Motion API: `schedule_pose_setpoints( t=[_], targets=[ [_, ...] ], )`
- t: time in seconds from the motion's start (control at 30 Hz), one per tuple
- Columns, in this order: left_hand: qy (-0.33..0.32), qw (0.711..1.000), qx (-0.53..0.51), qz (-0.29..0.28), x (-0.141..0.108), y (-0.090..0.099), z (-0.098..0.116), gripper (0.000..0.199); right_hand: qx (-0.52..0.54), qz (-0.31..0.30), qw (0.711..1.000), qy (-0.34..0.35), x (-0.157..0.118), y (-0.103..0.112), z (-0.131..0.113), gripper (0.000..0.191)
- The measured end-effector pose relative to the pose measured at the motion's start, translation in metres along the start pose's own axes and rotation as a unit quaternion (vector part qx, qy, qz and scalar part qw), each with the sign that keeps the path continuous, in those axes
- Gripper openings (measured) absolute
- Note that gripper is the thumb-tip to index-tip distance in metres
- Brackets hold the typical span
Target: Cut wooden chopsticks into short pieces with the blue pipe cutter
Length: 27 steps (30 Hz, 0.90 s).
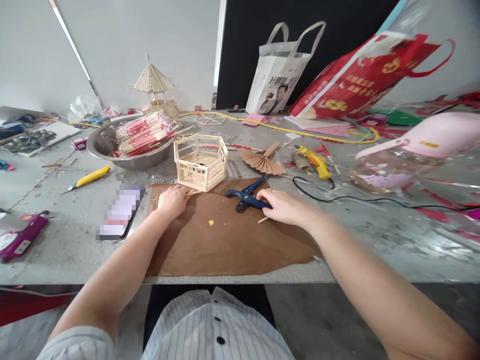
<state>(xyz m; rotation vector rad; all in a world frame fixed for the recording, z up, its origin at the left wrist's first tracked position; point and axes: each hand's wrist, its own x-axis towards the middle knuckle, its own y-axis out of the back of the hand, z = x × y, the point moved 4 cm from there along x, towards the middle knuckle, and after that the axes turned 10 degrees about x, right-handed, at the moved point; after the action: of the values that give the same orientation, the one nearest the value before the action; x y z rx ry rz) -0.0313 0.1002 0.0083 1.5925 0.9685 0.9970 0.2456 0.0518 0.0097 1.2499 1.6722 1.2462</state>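
Note:
My left hand (pixel 173 201) lies at the upper left of a brown mat (pixel 225 250), its fingers closed on a short wooden stick (pixel 194 192). Just beyond those fingers stands a six-sided open frame (pixel 200 165) built from wooden sticks. My right hand (pixel 282 206) has its fingers closed on a handle of blue plier-like cutters (pixel 249 197), whose jaws spread to the left. Below that hand a small stick piece (pixel 263 220) pokes out. A yellow scrap (pixel 211 223) rests on the mat.
Left are a phone (pixel 120 211), a yellow utility knife (pixel 92 177) and a metal bowl (pixel 131 161) with packed sticks. A stick pagoda (pixel 152 82) stands behind. Right are a paper fan (pixel 265 161), a yellow glue gun (pixel 315 161), its black cord and a pink bottle (pixel 431 135).

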Motion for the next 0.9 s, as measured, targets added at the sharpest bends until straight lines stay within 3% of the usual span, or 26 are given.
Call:
schedule_pose_setpoints(
  t=[0.17, 0.43, 0.7, 0.9],
  targets=[
    [0.008, 1.000, -0.008, -0.011, -0.002, 0.001, 0.001, 0.024, 0.037, 0.056, 0.998, -0.011, 0.001, -0.012, 0.000, 0.023],
    [0.016, 0.999, -0.026, -0.007, -0.002, -0.001, 0.000, 0.024, -0.003, 0.186, 0.982, -0.009, -0.002, 0.005, 0.023, 0.027],
    [0.000, 1.000, -0.012, 0.016, -0.002, -0.002, -0.001, 0.023, -0.038, 0.171, 0.981, -0.086, 0.007, -0.008, 0.054, 0.030],
    [-0.008, 1.000, -0.014, 0.010, -0.002, -0.003, -0.001, 0.025, -0.040, 0.173, 0.983, -0.054, -0.008, 0.015, 0.039, 0.022]
  ],
)
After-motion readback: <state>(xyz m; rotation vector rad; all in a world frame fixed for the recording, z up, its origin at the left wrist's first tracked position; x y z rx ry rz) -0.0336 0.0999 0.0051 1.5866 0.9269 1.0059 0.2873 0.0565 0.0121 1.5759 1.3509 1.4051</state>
